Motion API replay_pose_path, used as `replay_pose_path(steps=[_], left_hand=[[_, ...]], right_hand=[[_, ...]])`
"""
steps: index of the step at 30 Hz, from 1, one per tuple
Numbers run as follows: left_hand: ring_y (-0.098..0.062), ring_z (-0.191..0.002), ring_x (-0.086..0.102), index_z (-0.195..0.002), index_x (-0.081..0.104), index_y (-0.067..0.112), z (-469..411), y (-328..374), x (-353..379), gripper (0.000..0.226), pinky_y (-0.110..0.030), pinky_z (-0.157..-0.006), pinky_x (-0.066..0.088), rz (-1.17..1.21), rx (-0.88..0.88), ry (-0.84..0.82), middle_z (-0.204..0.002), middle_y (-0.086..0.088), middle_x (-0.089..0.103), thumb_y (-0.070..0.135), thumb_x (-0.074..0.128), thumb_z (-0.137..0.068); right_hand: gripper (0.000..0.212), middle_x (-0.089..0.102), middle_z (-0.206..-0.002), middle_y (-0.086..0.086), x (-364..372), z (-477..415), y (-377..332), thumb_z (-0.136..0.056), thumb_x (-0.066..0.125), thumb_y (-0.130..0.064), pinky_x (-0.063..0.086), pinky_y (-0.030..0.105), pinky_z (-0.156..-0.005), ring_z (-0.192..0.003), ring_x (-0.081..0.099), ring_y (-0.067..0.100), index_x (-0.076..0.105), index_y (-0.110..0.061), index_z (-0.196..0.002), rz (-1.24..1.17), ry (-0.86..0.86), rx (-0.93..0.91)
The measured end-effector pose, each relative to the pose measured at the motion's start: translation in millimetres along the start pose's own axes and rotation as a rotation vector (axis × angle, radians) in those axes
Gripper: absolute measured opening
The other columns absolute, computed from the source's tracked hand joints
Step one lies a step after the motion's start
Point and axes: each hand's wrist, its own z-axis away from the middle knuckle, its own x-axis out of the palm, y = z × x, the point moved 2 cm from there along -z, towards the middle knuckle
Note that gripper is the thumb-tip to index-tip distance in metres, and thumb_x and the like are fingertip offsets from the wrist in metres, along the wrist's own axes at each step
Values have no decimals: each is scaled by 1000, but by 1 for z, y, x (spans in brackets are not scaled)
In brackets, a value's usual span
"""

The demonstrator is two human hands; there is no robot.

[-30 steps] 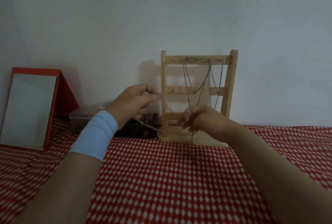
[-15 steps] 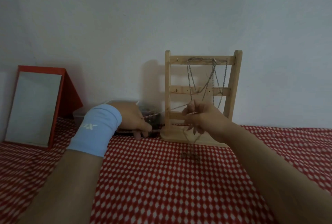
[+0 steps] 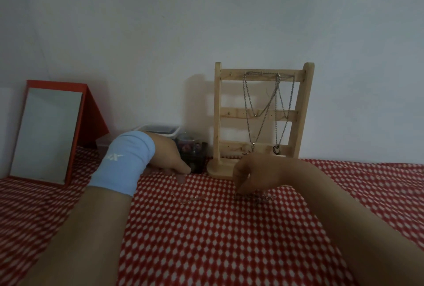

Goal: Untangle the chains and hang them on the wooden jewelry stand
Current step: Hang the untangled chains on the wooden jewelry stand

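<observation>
The wooden jewelry stand [image 3: 261, 115] stands at the back of the table against the wall. Several silver chains [image 3: 254, 102] hang from hooks on its top bar, two with pendants near the base. A thin loose chain [image 3: 191, 198] lies slack on the checked cloth between my hands. My left hand [image 3: 168, 157], with a light blue wristband [image 3: 125, 161], rests low on the cloth left of the stand, fingers pinched at one end of the chain. My right hand [image 3: 254, 175] is curled knuckles-up in front of the stand's base, fingertips down on the chain's other part [image 3: 263, 197].
A red-framed mirror [image 3: 49, 134] leans at the far left. A clear plastic box [image 3: 160, 130] and a dark jar [image 3: 195, 154] sit just behind my left hand. The red-and-white checked tablecloth [image 3: 218, 239] covers the table; a plain wall is behind.
Both hands have dropped from in front of the stand down to the cloth. The chain, held stretched in the air between them, now lies slack on the table.
</observation>
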Motion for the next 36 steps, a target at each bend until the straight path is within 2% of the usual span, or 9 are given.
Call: replay_pose_path(steps=[5,8,11,14,17,20,23,29,36], left_hand=[[-8,-74,58,-94,78,25,1,25,-4,25,-21,-66,44,134,287,223,-84,8,68,44,62,-90],[2,-70,59,-93,76,26,-1,40,-3,18,-17,-67,42,304,434,333,-78,17,67,38,62,-92],[1,-72,61,-97,74,25,-4,40,-4,12,-15,-66,44,417,492,442,-83,13,69,30,65,-91],[-10,-78,65,-102,71,24,-11,29,1,13,-22,-62,52,542,464,449,-92,5,69,22,68,-89],[-12,-94,65,-105,66,28,-17,25,3,21,-24,-69,59,783,453,481,-106,11,61,15,67,-90],[-6,-106,60,-113,63,31,-20,38,7,26,-21,-91,50,709,518,563,-111,17,61,16,64,-92],[-10,-115,60,-130,59,23,-28,55,26,33,-31,-105,45,697,570,275,-123,7,66,22,59,-97],[-6,-51,52,-104,61,21,-19,70,25,30,-29,-69,49,748,435,-96,-76,3,63,41,38,-103],[-11,-53,33,-105,69,13,-4,65,-7,40,-23,-56,33,560,310,12,-65,3,40,42,42,-102]], right_hand=[[27,68,-119,-16,-6,2,-15,-92,67,-32,50,32,-102,-111,62,6,68,-34,-119,9,212,13],[42,66,-132,-9,1,0,-29,-95,66,-29,45,32,-106,-122,60,10,58,-30,-137,-563,189,-129],[29,70,-89,8,5,2,-30,-104,53,-14,56,33,-85,-84,70,21,59,-7,-131,-961,34,-197],[29,42,-64,-2,5,1,-21,-109,45,-24,54,30,-60,-55,43,12,66,-5,-115,-888,66,-99],[29,50,-64,-6,4,0,-19,-107,48,-31,38,22,-50,-51,43,6,71,-15,-97,-599,175,-4],[28,63,-77,-8,5,1,-26,-104,51,-31,43,16,-62,-64,57,0,69,-25,-84,-315,257,-37],[18,69,-89,-8,4,-1,-26,-101,55,-31,52,28,-79,-84,65,7,70,-22,-101,-202,317,-51],[22,58,-52,-8,-9,6,-22,-96,61,-17,41,24,-52,-47,50,10,69,-14,-75,-368,269,-48],[30,63,-65,-4,-31,15,-14,-96,64,-33,47,26,-56,-57,57,8,68,-16,-72,-354,429,30]])
